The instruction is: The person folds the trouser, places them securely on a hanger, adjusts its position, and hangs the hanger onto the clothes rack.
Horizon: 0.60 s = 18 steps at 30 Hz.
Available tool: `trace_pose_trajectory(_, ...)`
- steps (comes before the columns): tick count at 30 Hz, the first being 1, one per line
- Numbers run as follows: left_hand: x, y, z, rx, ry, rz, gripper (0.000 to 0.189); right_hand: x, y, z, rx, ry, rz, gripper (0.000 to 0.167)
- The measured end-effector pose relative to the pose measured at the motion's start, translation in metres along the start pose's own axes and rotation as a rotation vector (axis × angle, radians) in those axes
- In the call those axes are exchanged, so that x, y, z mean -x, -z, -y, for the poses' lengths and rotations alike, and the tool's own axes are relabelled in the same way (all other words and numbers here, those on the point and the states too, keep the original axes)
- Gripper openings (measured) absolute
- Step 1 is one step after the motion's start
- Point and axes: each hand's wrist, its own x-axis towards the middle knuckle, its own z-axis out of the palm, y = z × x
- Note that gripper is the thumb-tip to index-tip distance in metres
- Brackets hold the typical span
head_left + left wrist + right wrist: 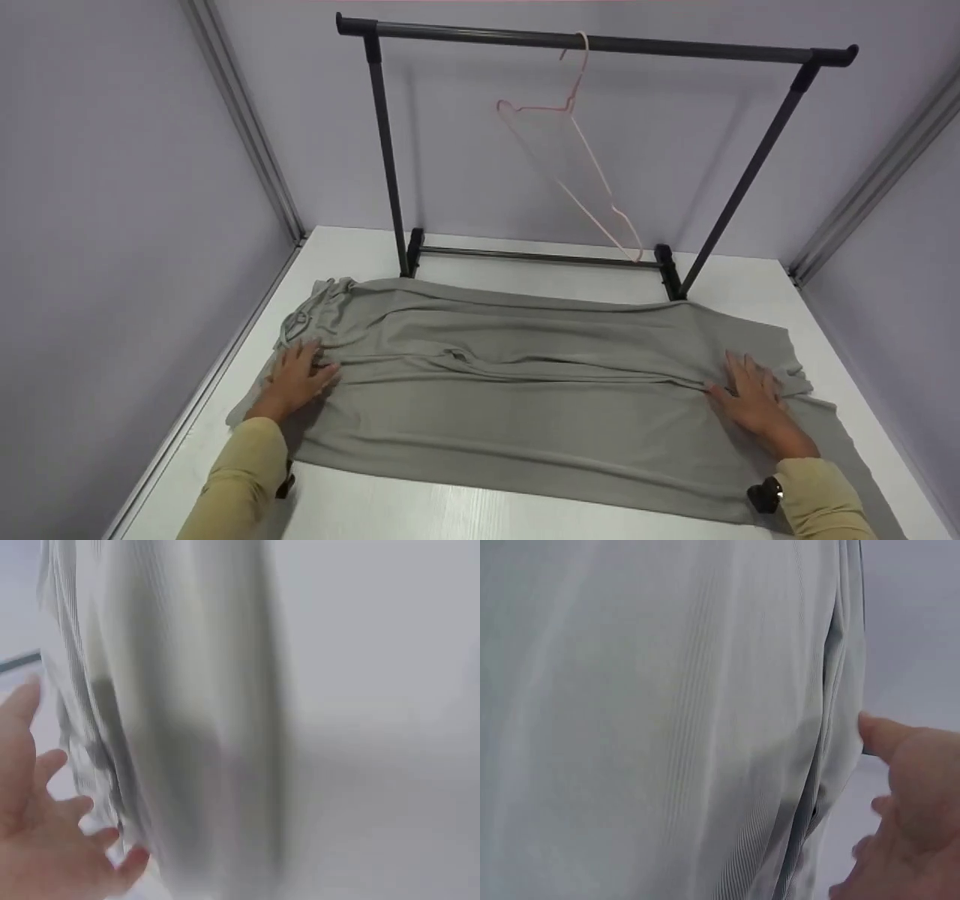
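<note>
A grey ribbed garment [525, 382] lies spread flat across the white table [390, 510], its gathered waistband at the left. My left hand [296, 375] rests flat on the cloth near the waistband, fingers straight and spread. My right hand [750, 394] lies flat on the cloth near its right end, fingers straight. The left wrist view shows blurred ribbed fabric [172, 727] with my left hand's fingers [45, 765] beside it. Close ribbed fabric [667, 727] fills the right wrist view, and my right hand [907, 817] sits at its folded edge.
A dark clothes rack [592, 45] stands at the back of the table, its base bar just behind the garment. A pink wire hanger [574, 157] hangs tilted from its top rail. Grey walls close in on the left, back and right.
</note>
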Motion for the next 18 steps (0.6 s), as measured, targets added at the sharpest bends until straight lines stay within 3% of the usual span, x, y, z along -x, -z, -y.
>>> trace_pose_trajectory(1,0.007,0.003,0.006,-0.007,0.021,-0.004,0.077,-0.001,-0.001,-0.003,-0.005,0.010,0.004,0.082)
trace_pose_trajectory(4,0.028,0.003,0.022,-0.040,0.100,0.066,0.083,-0.005,-0.005,-0.013,0.009,0.024,0.030,0.079)
trace_pose_trajectory(7,0.038,-0.004,0.033,-0.070,0.121,0.128,0.089,-0.005,-0.009,-0.023,0.021,0.009,0.042,0.078)
trace_pose_trajectory(12,0.033,-0.009,0.033,-0.086,0.072,0.078,0.090,-0.003,-0.010,-0.032,0.021,0.013,-0.002,0.076)
trace_pose_trajectory(18,0.031,0.007,0.031,-0.045,0.042,0.124,0.092,0.018,-0.006,-0.041,0.034,0.009,-0.055,0.075)
